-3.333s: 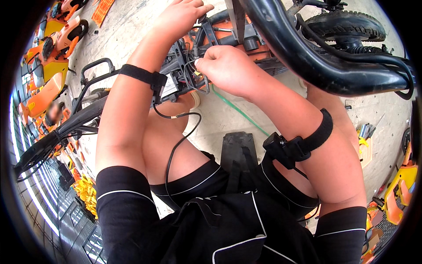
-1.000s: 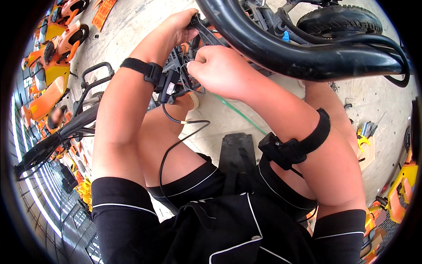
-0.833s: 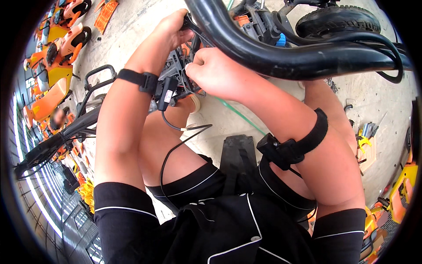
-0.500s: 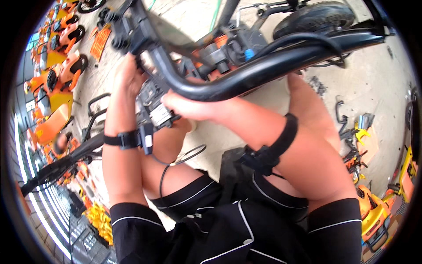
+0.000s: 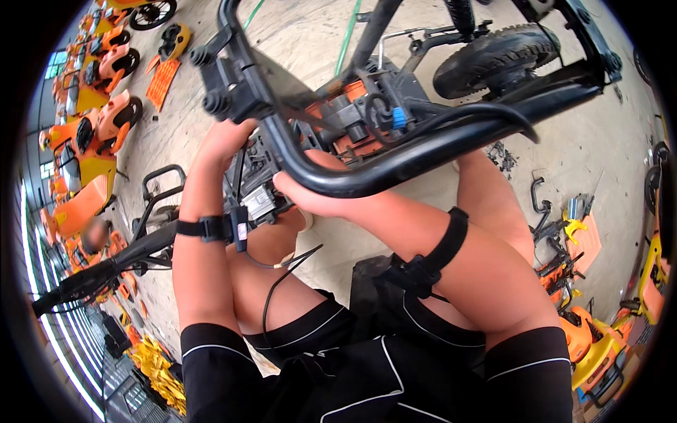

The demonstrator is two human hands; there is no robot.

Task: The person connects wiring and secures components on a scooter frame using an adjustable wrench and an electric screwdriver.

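Observation:
In front of me stands a stripped scooter frame with a thick, bent black tube (image 5: 395,151). My left hand (image 5: 229,141) reaches in at the left side of the frame, below a black bracket with round rubber ends (image 5: 226,88); its fingers are hidden. Under the bend of the tube, my right hand (image 5: 307,192) is beside a black assembly with a silver box (image 5: 262,202). The tube covers part of that hand, and its fingertips do not show. Whatever either hand holds cannot be made out. Past the tube sits an orange and black compartment with a blue connector (image 5: 399,118).
A knobbly tyre (image 5: 497,60) belongs to the frame's far right. Several orange scooters (image 5: 106,134) line the left, with an orange slatted panel (image 5: 163,83) on the floor. Loose parts and a yellow clamp (image 5: 575,227) lie at right. A thin cable (image 5: 285,271) hangs by my left forearm.
The frame and both forearms sit slightly lower in the picture, and more of the wheel and compartment shows. Both hands stay within the same part of the frame.

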